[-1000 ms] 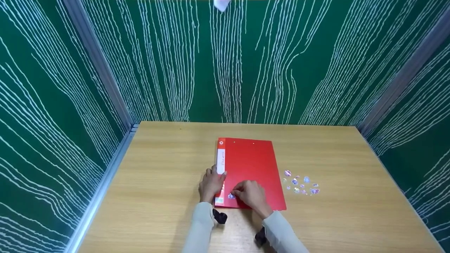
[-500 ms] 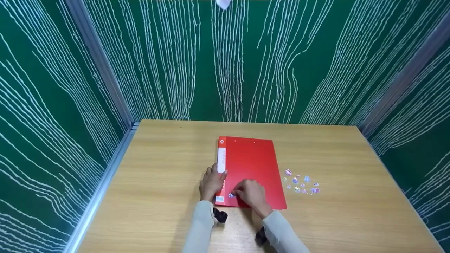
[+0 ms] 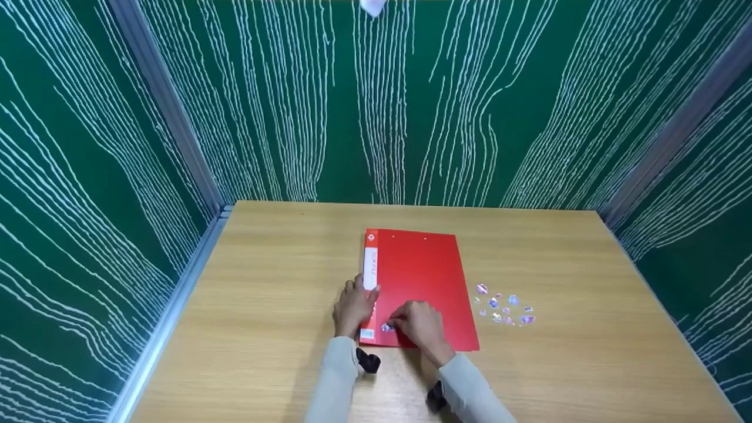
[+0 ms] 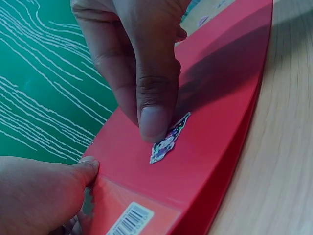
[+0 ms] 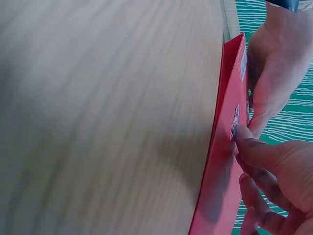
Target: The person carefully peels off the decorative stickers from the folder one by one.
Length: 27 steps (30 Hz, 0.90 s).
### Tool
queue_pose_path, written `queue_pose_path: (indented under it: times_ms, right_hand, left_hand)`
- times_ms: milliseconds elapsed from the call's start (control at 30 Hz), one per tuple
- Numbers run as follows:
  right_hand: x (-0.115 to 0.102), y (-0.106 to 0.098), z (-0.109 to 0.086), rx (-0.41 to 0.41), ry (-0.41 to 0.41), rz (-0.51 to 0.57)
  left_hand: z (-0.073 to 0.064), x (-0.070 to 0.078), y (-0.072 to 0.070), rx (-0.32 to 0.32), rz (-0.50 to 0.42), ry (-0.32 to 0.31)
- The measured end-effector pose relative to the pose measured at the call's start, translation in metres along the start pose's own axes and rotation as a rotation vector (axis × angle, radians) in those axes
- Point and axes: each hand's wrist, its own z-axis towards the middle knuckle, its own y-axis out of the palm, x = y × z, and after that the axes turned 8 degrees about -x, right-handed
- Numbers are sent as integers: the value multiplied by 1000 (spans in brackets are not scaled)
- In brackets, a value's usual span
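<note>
A red clip file [image 3: 418,276] lies on the wooden table with its labelled spine on the left. My left hand [image 3: 353,306] holds it at the spine, thumb over the cover edge and fingers at the outer side. Low on the cover, near the spine, is a small shiny sticker [image 4: 169,142] with a white border and a purple and dark pattern. The thumb and forefinger of my right hand [image 3: 422,326] pinch this sticker right at the cover. In the right wrist view, the sticker [image 5: 234,121] shows beside the fingertip, and the other fingers are bent.
Several more shiny stickers [image 3: 513,299] are scattered on the table [image 3: 564,364] to the right of the file. A barcode label [image 4: 131,220] sits at the spine's lower end. Green walls [image 3: 341,147] with white wavy lines enclose the table at the back and sides.
</note>
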Motion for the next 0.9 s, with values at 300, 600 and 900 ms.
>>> queue_pose_path:
  times_ms: [300,600,900]
  right_hand:
    - [-1,2,1,-25,-8,-10]
    - [-1,1,3,-128,32,16]
    - [-1,2,3,-157,29,91]
  left_hand:
    - [1,1,0,25,27,1]
    - [1,1,0,22,23,13]
    - [0,2,-2,9,16,-4]
